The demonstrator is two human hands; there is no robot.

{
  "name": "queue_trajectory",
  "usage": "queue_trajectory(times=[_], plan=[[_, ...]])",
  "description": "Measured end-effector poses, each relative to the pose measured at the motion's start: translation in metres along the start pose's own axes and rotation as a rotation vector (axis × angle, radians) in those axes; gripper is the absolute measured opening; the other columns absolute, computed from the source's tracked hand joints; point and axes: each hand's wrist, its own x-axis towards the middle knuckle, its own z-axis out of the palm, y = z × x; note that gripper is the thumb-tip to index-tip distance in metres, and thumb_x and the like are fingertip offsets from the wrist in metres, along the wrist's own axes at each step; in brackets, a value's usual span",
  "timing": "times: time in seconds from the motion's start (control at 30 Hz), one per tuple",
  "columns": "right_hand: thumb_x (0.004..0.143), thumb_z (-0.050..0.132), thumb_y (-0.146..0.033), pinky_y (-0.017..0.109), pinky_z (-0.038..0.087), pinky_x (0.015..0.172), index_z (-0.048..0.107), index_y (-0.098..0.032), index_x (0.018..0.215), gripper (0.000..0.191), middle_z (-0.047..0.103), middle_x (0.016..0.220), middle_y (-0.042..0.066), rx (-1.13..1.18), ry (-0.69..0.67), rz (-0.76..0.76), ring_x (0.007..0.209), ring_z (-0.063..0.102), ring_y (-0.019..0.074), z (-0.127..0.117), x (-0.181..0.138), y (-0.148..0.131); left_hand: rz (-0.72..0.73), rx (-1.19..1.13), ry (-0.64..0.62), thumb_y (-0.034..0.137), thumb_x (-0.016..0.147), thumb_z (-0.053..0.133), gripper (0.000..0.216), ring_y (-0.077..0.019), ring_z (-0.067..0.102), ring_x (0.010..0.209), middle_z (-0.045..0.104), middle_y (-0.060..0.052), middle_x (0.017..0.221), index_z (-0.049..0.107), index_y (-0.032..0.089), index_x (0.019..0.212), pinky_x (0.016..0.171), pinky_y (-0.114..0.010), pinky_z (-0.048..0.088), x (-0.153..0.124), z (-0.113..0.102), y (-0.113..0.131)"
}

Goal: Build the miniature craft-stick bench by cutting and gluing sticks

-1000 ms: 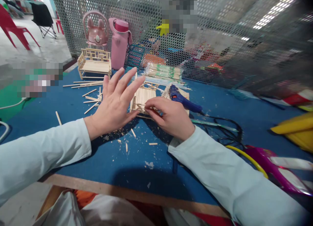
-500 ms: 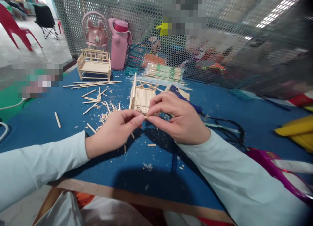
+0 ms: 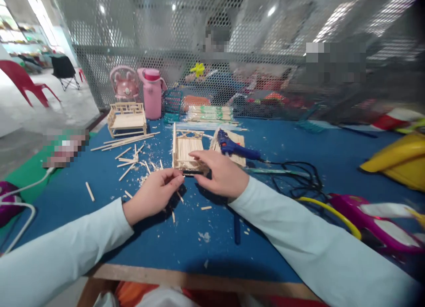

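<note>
My left hand (image 3: 157,191) is closed in a pinch in front of the unfinished miniature bamboo-coloured bench (image 3: 189,148). A tiny pale bit of wooden stick (image 3: 183,176) shows at its thumb and fingertip. My right hand (image 3: 222,172) is at the bench's right front corner, thumb and fingers apart, the index finger reaching over the seat. Whether it touches the bench I cannot tell. Just beyond that hand, a blue glue gun (image 3: 237,148) lies on a pale pad (image 3: 239,161). Cut stick pieces (image 3: 128,163) and shavings lie left of the bench.
A similar small wooden bench (image 3: 128,122) stands at the back left, before a pink bottle (image 3: 152,96). Wrapped stick bundles (image 3: 209,113) lie by the mesh screen (image 3: 172,54). Black cable (image 3: 302,178) and a purple-and-white device (image 3: 372,220) are on the right. People sit beyond the mesh.
My hands have separated: the right moved away from the left's pinch, its fingers spreading. The left keeps its pinch. My view has tilted upward, and the glue gun is now uncovered.
</note>
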Motion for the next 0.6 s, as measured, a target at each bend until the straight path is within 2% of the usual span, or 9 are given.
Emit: queue_trajectory(times=[0.07, 0.17, 0.27, 0.33, 0.43, 0.5, 0.6], plan=[[0.070, 0.055, -0.017, 0.039, 0.050, 0.084, 0.053, -0.009, 0.117, 0.048, 0.066, 0.104, 0.015, 0.081, -0.005, 0.054, 0.096, 0.062, 0.0242, 0.006, 0.000, -0.007, 0.031, 0.046, 0.024, 0.037, 0.082, 0.049, 0.023, -0.0107, 0.042, 0.055, 0.049, 0.003, 0.061, 0.058, 0.016, 0.076, 0.054, -0.023, 0.034, 0.003, -0.003, -0.003], [0.071, 0.053, -0.017, 0.036, 0.051, 0.081, 0.048, -0.012, 0.123, 0.052, 0.068, 0.100, 0.012, 0.210, 0.024, 0.137, 0.088, 0.065, 0.0206, 0.012, 0.000, -0.021, 0.068, 0.129, 0.073, 0.036, 0.082, 0.050, 0.026, -0.0107, 0.039, 0.053, 0.045, 0.004, 0.055, 0.053, 0.017, 0.066, 0.051, -0.023, 0.030, 0.005, -0.010, -0.004], [0.076, 0.052, -0.020, 0.039, 0.047, 0.088, 0.047, -0.012, 0.124, 0.049, 0.063, 0.114, 0.016, 0.161, 0.215, 0.107, 0.103, 0.060, 0.0225, 0.011, -0.001, -0.035, 0.150, 0.087, 0.102, 0.038, 0.079, 0.055, 0.026, -0.0105, 0.039, 0.057, 0.047, 0.003, 0.057, 0.056, 0.015, 0.066, 0.053, -0.022, 0.030, 0.006, -0.017, 0.001], [0.081, 0.052, -0.026, 0.042, 0.042, 0.092, 0.055, -0.013, 0.117, 0.038, 0.061, 0.117, 0.016, 0.055, 0.342, 0.034, 0.110, 0.055, 0.0242, 0.008, -0.001, -0.044, 0.188, 0.038, 0.094, 0.042, 0.079, 0.055, 0.029, -0.0097, 0.038, 0.057, 0.047, 0.003, 0.058, 0.056, 0.015, 0.068, 0.052, -0.021, 0.030, 0.005, -0.019, 0.004], [0.087, 0.050, -0.027, 0.041, 0.040, 0.085, 0.066, -0.019, 0.096, 0.020, 0.069, 0.092, 0.007, -0.025, 0.386, -0.049, 0.090, 0.060, 0.0198, 0.002, -0.002, -0.055, 0.201, -0.043, 0.044, 0.053, 0.078, 0.054, 0.038, -0.0071, 0.034, 0.048, 0.040, 0.006, 0.053, 0.052, 0.016, 0.068, 0.046, -0.020, 0.027, 0.003, -0.016, 0.011], [0.088, 0.050, -0.025, 0.039, 0.037, 0.084, 0.068, -0.020, 0.085, 0.018, 0.069, 0.078, 0.003, -0.028, 0.411, -0.049, 0.079, 0.061, 0.0167, -0.001, -0.002, -0.059, 0.201, -0.099, -0.009, 0.061, 0.074, 0.054, 0.045, -0.0058, 0.032, 0.043, 0.038, 0.007, 0.051, 0.050, 0.016, 0.068, 0.042, -0.020, 0.026, 0.000, -0.011, 0.016], [0.085, 0.055, -0.027, 0.040, 0.035, 0.087, 0.068, -0.020, 0.078, 0.016, 0.069, 0.075, 0.002, -0.004, 0.480, 0.009, 0.078, 0.060, 0.0163, -0.007, -0.004, -0.060, 0.202, -0.172, -0.069, 0.067, 0.069, 0.055, 0.051, -0.0052, 0.033, 0.041, 0.039, 0.007, 0.050, 0.050, 0.016, 0.071, 0.040, -0.020, 0.026, -0.003, -0.004, 0.022]])
